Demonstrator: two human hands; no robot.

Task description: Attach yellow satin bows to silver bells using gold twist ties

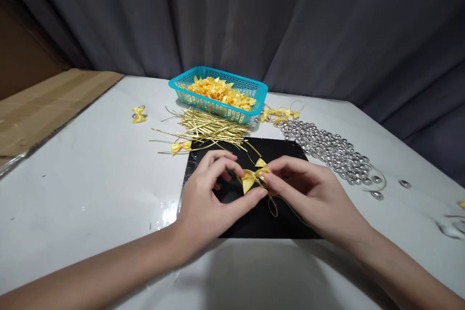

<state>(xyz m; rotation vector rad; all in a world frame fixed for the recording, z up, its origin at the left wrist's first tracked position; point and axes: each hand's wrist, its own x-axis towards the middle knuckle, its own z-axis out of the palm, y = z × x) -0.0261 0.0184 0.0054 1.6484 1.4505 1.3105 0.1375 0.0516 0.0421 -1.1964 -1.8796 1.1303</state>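
Over the black mat (250, 223), a yellow ribbon bow (250, 180) with gold cord around its middle is held between my two hands. My left hand (214, 189) closes on the bow's left side with thumb and fingertips. From the other side, my right hand (308, 186) pinches the bow and cord between thumb and index finger. A loop of gold cord (273, 206) hangs below the bow toward the mat. Another bit of yellow ribbon (260, 162) shows just behind the held bow; whether it is attached, I cannot tell.
A blue basket (263, 92) of yellow bows stands at the back, with a pile of gold cords (214, 126) before it. Silver teardrop beads (327, 147) spread on the right. Finished-looking bows (279, 114) lie behind them; another bow (138, 115) lies left. Cardboard (43, 101) borders the table's left.
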